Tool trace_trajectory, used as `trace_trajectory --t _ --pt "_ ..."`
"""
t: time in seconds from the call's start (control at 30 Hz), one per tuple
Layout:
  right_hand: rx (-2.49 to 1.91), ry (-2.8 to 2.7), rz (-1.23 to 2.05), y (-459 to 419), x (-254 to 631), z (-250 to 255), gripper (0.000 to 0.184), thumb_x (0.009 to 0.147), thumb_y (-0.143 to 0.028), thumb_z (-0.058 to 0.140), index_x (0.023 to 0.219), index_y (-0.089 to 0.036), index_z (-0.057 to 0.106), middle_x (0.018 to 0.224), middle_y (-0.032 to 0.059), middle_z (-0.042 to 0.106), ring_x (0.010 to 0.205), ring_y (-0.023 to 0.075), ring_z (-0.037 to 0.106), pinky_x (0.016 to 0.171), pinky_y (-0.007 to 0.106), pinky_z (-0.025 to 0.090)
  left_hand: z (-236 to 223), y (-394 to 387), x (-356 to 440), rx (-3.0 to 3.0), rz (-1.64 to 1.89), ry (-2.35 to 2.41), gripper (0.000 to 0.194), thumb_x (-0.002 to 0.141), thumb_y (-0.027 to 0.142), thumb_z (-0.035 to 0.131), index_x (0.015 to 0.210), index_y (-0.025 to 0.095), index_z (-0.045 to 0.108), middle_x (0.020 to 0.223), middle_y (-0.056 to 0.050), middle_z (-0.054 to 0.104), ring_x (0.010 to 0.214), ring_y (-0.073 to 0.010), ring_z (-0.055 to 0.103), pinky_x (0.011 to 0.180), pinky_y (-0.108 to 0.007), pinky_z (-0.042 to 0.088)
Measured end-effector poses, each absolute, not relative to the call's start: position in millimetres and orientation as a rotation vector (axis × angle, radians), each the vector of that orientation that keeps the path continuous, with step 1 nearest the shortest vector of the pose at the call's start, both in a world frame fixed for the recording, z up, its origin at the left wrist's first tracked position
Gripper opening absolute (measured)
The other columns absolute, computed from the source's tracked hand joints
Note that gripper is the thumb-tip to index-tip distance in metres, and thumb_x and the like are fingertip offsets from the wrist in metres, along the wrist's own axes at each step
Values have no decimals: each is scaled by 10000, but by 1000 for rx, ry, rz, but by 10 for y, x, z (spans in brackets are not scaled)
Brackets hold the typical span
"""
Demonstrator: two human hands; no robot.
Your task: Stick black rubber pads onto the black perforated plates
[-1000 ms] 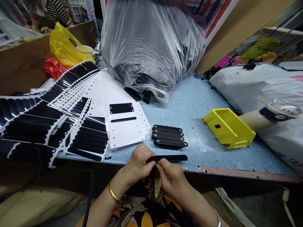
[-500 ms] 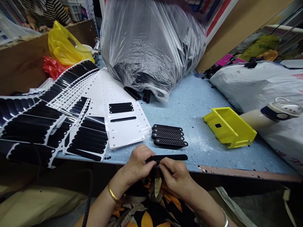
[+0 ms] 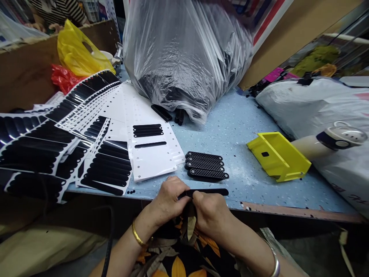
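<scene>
Close to the table's front edge, a long black strip with rounded ends (image 3: pixel 215 191) lies across both hands. My left hand (image 3: pixel 171 196) is closed on its left end, thumb and fingers pinching it. My right hand (image 3: pixel 209 207) has its fingers curled in against the strip's middle; what its fingertips pinch, if anything besides the strip, is hidden. Just beyond the hands sits a row of several black pieces with a cross-hatched face and a small round fitting at each end (image 3: pixel 206 166). White backing sheets (image 3: pixel 155 165) carry several black strips (image 3: pixel 148 130) to the left.
More sheets of black stickers (image 3: pixel 106 169) fan out at left. A large clear plastic bag (image 3: pixel 184 57) stands at the back. On the right are a yellow open bin (image 3: pixel 278 157), a bottle (image 3: pixel 328 138) and a white sack (image 3: pixel 302 100). Another person's striped sleeve (image 3: pixel 73 11) shows far left.
My right hand has rolled over, its fingers curling tighter over the strip's middle. My left hand and the strip stay in place.
</scene>
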State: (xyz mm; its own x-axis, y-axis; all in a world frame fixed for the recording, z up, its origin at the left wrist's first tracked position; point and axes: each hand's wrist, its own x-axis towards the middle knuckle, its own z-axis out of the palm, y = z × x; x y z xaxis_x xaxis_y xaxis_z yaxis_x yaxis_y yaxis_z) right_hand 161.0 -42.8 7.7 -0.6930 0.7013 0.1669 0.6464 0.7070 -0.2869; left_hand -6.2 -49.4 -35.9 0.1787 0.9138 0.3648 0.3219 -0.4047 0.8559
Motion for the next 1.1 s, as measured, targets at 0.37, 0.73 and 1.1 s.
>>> trace_trajectory --t 0.37,0.73,1.1 --pt "-1206 -2377 379 -543 1566 -105 290 914 -115 380 650 -234 389 476 -46 446 386 100 432 453 255 265 -368 -488 -54 1869 1262 1172 159 711 45 598 783 156 687 694 -52 677 689 -201 612 663 -329 479" --pt "-1262 -2130 442 -610 1509 -161 280 932 -165 400 662 -233 424 473 -67 449 382 99 453 428 216 317 -371 -488 -45 1860 1297 1170 118 702 61 591 733 159 651 665 -39 649 658 -184 585 614 -297 451" --pt "-1232 -2147 384 -612 1510 -194 281 929 -160 386 661 -234 433 465 -55 462 374 110 465 427 231 312 -362 -479 -28 1877 1248 1246 126 657 59 604 714 163 645 648 -32 644 642 -183 577 621 -296 437"
